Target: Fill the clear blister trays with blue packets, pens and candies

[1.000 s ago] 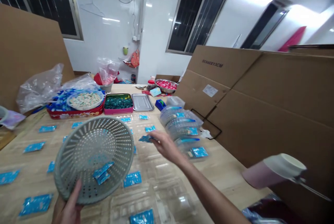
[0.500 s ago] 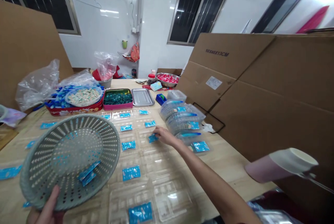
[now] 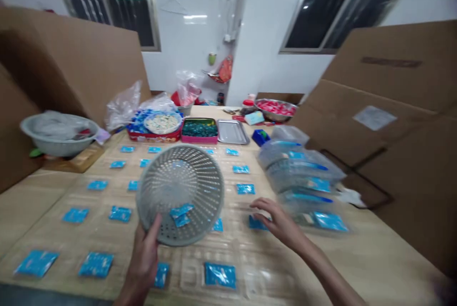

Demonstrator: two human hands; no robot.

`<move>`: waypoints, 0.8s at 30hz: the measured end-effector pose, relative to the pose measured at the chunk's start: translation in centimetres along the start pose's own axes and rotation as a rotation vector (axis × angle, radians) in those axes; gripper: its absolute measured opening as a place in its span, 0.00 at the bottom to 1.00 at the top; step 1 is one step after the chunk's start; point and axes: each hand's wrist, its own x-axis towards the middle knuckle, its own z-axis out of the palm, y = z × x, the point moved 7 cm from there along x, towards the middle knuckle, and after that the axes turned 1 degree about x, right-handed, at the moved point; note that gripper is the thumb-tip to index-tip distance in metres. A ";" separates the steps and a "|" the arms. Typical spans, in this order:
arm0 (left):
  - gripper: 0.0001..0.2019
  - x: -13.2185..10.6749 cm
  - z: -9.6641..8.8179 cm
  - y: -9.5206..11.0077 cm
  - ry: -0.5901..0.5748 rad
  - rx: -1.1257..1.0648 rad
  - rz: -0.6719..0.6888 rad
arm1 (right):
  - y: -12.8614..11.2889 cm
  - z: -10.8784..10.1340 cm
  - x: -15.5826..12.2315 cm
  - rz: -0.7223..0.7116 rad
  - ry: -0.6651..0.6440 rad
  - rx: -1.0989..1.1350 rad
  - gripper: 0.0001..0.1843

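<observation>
My left hand (image 3: 145, 246) grips the near rim of a round grey plastic colander (image 3: 207, 187), thumb over the edge. Inside the colander lie a few blue packets (image 3: 181, 213). Over the right column of clear plastic trays (image 3: 267, 265), my right hand (image 3: 273, 218) hovers with its fingers bent and apart. Just below those fingers, partly covered by them, a blue packet (image 3: 257, 223) rests in a tray. Other trays hold single blue packets, such as the packet (image 3: 220, 275) at the front and the packet (image 3: 245, 189) farther back.
Clear containers (image 3: 303, 168) with blue items are stacked at the right, beside cardboard (image 3: 403, 153). At the back stand a pink tin (image 3: 200, 138) of dark green pieces, a metal tray (image 3: 233, 132) and a steel bowl (image 3: 291, 114) of pink items. A pale basin (image 3: 59, 146) sits far left.
The view has swung left. My right hand has let go of a packet in a nearer tray of the right column. The colander, still in my left hand, has moved right over the trays.
</observation>
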 end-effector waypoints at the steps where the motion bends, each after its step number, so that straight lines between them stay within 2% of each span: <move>1: 0.27 -0.3 0.3 -0.2 -0.009 0.007 0.012 | -1.8 -0.2 0.6 -0.031 0.030 0.045 0.10; 3: 0.27 -0.9 0.7 -0.6 -0.020 0.006 0.015 | -6.4 0.1 1.7 -0.121 0.027 0.129 0.09; 4: 0.28 -1.3 1.0 -0.7 -0.035 0.005 0.012 | -9.0 0.7 2.2 -0.178 -0.016 0.164 0.09; 7: 0.30 -2.5 1.7 -1.0 -0.086 -0.009 -0.009 | -15.3 4.6 2.8 -0.334 -0.311 0.119 0.13; 9: 0.32 -3.1 2.1 -1.0 -0.124 -0.025 -0.018 | -17.1 7.6 2.6 -0.377 -0.475 -0.017 0.17; 11: 0.33 -3.5 2.3 -1.0 -0.149 -0.029 -0.012 | -17.3 9.5 2.4 -0.383 -0.512 -0.125 0.16; 15: 0.32 -3.9 1.8 -1.2 -0.140 -0.007 -0.030 | -16.2 11.2 1.6 -0.374 -0.437 -0.223 0.17; 19: 0.32 -4.5 1.5 -1.0 -0.140 0.015 -0.025 | -16.0 11.3 0.7 -0.378 -0.327 -0.183 0.19; 21: 0.30 -4.5 1.4 -0.6 -0.136 0.025 -0.023 | -16.4 9.9 0.5 -0.377 -0.166 -0.016 0.17; 24: 0.27 -4.0 1.0 -0.1 -0.091 0.025 -0.038 | -15.1 5.7 -0.7 -0.247 0.195 0.286 0.11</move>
